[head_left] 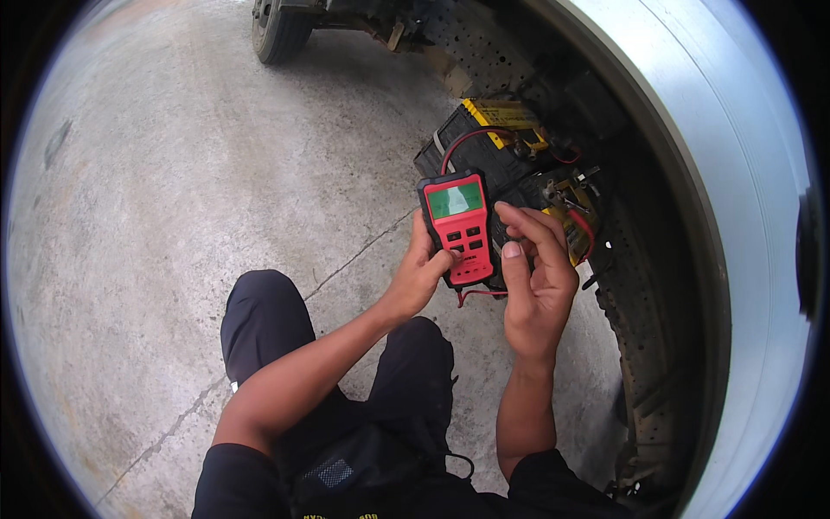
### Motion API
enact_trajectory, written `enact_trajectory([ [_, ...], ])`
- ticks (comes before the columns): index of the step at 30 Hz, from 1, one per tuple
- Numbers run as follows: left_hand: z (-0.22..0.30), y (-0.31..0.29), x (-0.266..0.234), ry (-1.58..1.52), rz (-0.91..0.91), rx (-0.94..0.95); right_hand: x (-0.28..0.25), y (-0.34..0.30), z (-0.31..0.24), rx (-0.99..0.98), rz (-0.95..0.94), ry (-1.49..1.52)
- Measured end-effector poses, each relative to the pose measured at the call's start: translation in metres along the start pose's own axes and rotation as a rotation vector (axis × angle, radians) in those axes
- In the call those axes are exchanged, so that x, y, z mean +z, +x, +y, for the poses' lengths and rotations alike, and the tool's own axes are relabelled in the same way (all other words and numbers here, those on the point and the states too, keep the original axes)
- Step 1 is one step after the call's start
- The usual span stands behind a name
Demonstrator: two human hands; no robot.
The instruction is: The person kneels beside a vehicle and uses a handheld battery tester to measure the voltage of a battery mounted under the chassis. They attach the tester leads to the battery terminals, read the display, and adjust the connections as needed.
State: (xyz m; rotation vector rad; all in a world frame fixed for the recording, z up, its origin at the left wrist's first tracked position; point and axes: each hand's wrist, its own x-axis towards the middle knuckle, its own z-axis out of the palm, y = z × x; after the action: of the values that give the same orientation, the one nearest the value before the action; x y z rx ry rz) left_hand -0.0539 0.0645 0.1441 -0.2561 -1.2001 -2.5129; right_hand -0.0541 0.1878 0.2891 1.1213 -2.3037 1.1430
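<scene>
Left hand (418,278) grips lit tester (468,222); right hand (541,298) beside it half-curled, empty; lead (451,149) reaches battery (480,156) beyond: hookup seems done, reading underway

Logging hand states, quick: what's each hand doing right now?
Left hand: holding the red-and-black handheld device.
Right hand: open, fingers loosely curled, apparently empty.

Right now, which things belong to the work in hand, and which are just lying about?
Seemingly in use:
red handheld meter, held in the left hand
right hand, open beside it
red-and-black cable
black-and-yellow batteries

Apparently just surroundings:
tyre
concrete floor
pale curved panel
</scene>
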Motion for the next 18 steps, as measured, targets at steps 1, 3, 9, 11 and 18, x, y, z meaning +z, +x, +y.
enact_trajectory([
  [1, 0.001, 0.0, 0.002, 0.001, 0.004, 0.016, 0.004, -0.002, 0.02, 0.099, 0.009, 0.007],
  [3, -0.001, -0.001, 0.004, 0.028, 0.018, 0.035, 0.012, -0.007, 0.055, 0.298, 0.032, 0.023],
  [9, 0.0, -0.005, 0.007, 0.029, 0.041, -0.015, 0.007, -0.012, 0.055, 0.255, 0.088, -0.115],
  [11, 0.0, -0.005, 0.008, 0.01, 0.041, -0.03, -0.023, -0.002, 0.051, 0.138, 0.211, -0.337],
  [18, -0.003, -0.006, 0.011, 0.02, 0.035, -0.067, -0.103, 0.045, 0.089, 0.236, -0.158, -0.686],
])
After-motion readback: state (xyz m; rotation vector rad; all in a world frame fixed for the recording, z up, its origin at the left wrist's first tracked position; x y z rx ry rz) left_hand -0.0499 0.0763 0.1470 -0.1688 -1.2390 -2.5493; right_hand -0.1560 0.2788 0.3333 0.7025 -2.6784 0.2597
